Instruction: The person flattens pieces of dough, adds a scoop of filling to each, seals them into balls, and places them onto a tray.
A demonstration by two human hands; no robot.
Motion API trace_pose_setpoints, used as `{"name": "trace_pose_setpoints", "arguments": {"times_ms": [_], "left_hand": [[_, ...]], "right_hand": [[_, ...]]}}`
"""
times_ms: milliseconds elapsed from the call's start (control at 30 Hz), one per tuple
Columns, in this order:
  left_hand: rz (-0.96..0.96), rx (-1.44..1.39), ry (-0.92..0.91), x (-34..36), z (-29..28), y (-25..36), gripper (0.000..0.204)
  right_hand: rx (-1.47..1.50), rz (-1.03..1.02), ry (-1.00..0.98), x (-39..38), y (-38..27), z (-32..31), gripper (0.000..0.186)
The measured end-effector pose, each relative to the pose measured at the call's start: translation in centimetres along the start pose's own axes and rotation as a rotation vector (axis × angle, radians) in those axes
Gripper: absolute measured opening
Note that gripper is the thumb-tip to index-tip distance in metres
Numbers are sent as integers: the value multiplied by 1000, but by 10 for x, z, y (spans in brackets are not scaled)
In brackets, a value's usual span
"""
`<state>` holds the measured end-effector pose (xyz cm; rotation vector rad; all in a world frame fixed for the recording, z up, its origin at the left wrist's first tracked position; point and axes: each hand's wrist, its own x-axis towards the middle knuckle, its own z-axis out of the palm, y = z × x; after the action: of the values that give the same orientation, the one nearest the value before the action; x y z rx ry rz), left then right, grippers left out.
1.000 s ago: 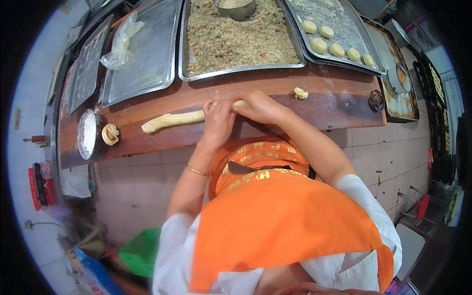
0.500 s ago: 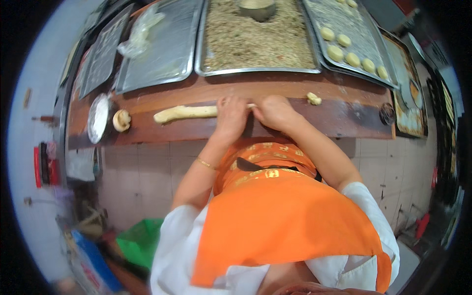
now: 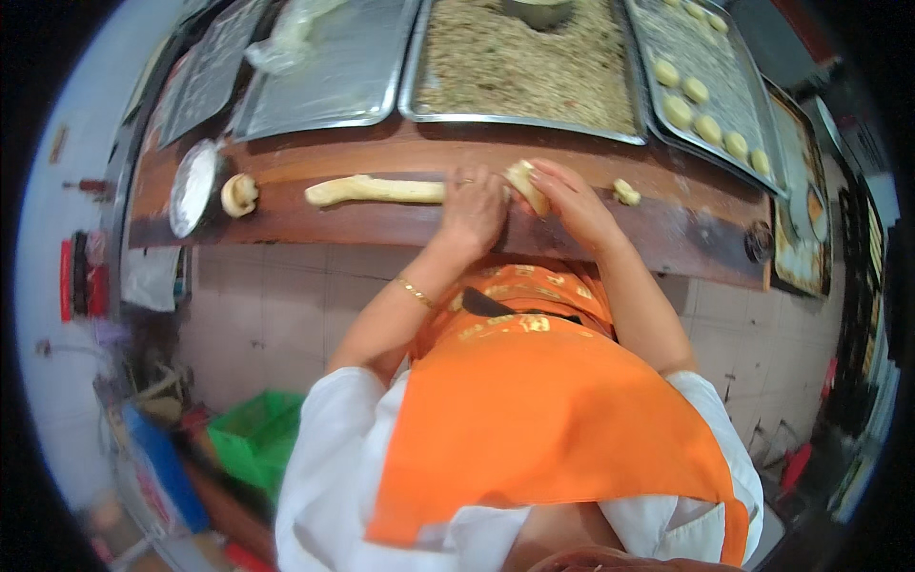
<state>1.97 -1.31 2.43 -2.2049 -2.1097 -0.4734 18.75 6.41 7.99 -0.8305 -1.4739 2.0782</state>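
A long pale dough roll (image 3: 376, 190) lies along the wooden table. Its right end is under my left hand (image 3: 476, 205), whose fingers are closed round it. Just to the right, my right hand (image 3: 574, 195) grips a separate dough piece (image 3: 527, 187), held tilted, with its broad face showing. A small gap parts this piece from my left hand. Farther right on the table sits a small lump of dough (image 3: 626, 192). The right end of the roll is hidden by my left fingers.
Beyond the wooden table (image 3: 315, 162) stand a tray of crumbly filling (image 3: 524, 71) with a metal bowl (image 3: 538, 11), a tray of round dough pieces (image 3: 739, 105) and a metal tray (image 3: 334, 76) with a plastic bag. At left are a bowl of white flour (image 3: 195, 189) and a wooden tool (image 3: 239, 194).
A dough piece has come off the roll's right end into my right hand, which has moved apart from the left. The whole view has shifted slightly.
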Motion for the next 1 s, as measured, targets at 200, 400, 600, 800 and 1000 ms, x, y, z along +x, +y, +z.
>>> {"name": "trace_pose_setpoints", "arguments": {"times_ms": [200, 400, 600, 800, 1000], "left_hand": [[-7, -228, 39, 1, -25, 7, 55], [18, -319, 6, 20, -10, 32, 40], [70, -416, -64, 32, -14, 48, 20], [-92, -711, 8, 36, -11, 53, 19], [-83, -570, 30, 36, 7, 40, 22]], "right_hand": [[-1059, -197, 76, -18, 11, -21, 27], [-1462, -298, 422, -22, 3, -39, 39], [-1153, -358, 274, -46, 12, -60, 25], [-1213, -405, 558, -71, 11, -110, 31], [-1135, -465, 368, -60, -2, -116, 28]]}}
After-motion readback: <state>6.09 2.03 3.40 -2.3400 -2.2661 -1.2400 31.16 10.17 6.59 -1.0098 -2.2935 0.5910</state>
